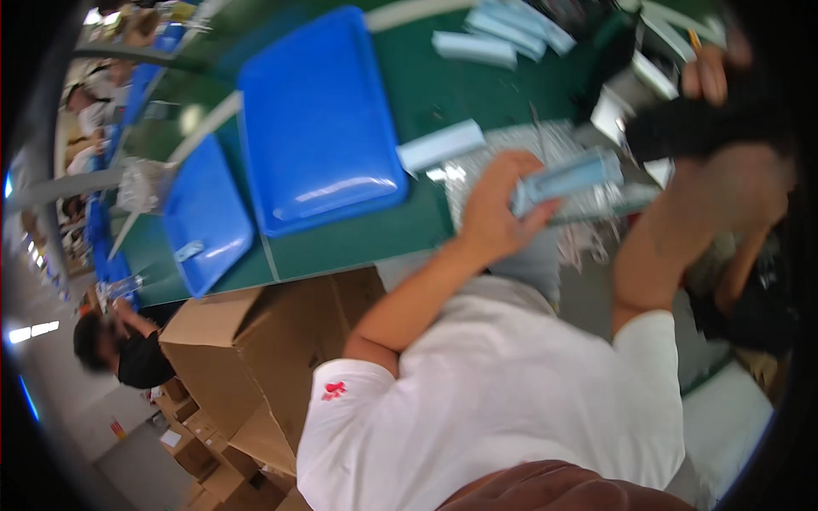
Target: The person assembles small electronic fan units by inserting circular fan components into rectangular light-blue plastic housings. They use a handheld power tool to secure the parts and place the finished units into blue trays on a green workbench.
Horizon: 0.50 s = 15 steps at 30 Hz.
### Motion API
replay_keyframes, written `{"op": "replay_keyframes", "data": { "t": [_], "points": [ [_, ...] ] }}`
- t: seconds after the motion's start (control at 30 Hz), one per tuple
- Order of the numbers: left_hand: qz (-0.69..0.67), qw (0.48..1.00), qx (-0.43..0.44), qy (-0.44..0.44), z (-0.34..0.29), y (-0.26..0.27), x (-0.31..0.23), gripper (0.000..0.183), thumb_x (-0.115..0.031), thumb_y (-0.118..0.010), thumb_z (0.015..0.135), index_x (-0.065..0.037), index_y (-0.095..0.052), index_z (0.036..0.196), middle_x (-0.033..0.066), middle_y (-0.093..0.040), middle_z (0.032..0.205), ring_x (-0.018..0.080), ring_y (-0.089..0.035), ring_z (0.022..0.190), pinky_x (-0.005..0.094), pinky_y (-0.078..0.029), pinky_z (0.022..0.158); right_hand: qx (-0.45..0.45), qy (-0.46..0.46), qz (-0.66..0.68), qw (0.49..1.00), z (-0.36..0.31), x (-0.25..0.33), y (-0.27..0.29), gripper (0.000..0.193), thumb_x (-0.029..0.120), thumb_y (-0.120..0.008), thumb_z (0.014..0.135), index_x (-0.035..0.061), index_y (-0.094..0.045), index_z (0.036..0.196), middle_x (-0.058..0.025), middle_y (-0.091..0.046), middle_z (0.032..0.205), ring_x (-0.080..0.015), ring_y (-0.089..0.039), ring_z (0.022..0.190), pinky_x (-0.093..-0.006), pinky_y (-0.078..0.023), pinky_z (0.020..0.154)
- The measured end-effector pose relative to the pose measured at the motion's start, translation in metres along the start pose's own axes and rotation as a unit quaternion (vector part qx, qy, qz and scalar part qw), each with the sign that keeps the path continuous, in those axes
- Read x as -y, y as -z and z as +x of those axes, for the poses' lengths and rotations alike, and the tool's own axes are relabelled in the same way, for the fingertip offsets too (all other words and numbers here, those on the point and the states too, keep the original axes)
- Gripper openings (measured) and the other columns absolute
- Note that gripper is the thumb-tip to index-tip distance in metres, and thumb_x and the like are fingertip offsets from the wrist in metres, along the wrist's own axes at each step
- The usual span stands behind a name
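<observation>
My left hand (498, 204) is closed around a slim light-blue box (571, 180) with a shiny, clear-looking surface, over the table's near edge. Beneath it, a sheet of clear plastic (457, 194) lies on the green table (426, 94). One more pale-blue slim box (441, 146) rests just left of that hand. My right hand (743, 183) is smeared at the far right, next to a black object (703, 128); its fingers cannot be made out. Fingertips (707, 77) show beyond the black object, and whose they are is unclear.
A large blue tray (319, 128) and a smaller blue tray (209, 217) holding a small packet lie on the left. Several light-blue boxes (503, 30) are at the back. An open cardboard carton (256, 358) stands below the table edge. Another person (136, 349) works at far left.
</observation>
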<state>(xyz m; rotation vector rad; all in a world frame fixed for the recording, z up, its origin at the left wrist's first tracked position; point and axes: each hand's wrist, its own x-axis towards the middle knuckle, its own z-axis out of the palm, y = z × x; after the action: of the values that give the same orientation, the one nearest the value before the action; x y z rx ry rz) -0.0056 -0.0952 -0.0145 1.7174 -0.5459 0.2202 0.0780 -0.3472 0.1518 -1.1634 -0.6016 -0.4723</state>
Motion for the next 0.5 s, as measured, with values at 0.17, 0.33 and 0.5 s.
{"op": "replay_keyframes", "data": {
  "t": [0.17,0.33,0.5],
  "points": [
    [0.009,1.0,-0.001,0.011,-0.004,0.005,-0.003,0.04,-0.005,-0.082,0.078,-0.002,-0.06,0.111,0.016,-0.062,0.111,0.0322,-0.064,0.101,0.0375,-0.051,0.089,-0.058,-0.006,0.039,0.998,-0.023,-0.006,-0.032,0.063,0.049,-0.047,0.092,-0.0083,-0.05,0.118,-0.0131,-0.048,0.101,-0.0182,-0.051,0.076,-0.0313,-0.044,0.068],
    [0.025,0.999,-0.001,-0.029,-0.002,0.008,-0.006,0.037,-0.005,-0.082,0.078,-0.003,-0.062,0.109,0.0167,-0.064,0.111,0.0345,-0.065,0.101,0.0393,-0.052,0.088,-0.14,0.017,0.002,0.99,-0.028,-0.001,-0.074,0.073,0.061,-0.041,0.099,-0.0084,-0.048,0.12,-0.0146,-0.05,0.1,-0.0175,-0.052,0.071,-0.0316,-0.045,0.064],
    [0.024,0.999,0.016,-0.021,0.003,0.003,-0.009,0.038,-0.006,-0.081,0.079,-0.001,-0.061,0.112,0.0159,-0.064,0.109,0.0313,-0.064,0.101,0.038,-0.051,0.089,-0.14,0.033,0.033,0.989,-0.024,0.018,-0.081,0.072,0.058,-0.054,0.096,-0.0076,-0.046,0.125,-0.0142,-0.053,0.099,-0.0185,-0.054,0.07,-0.0317,-0.048,0.064]
  ]
}}
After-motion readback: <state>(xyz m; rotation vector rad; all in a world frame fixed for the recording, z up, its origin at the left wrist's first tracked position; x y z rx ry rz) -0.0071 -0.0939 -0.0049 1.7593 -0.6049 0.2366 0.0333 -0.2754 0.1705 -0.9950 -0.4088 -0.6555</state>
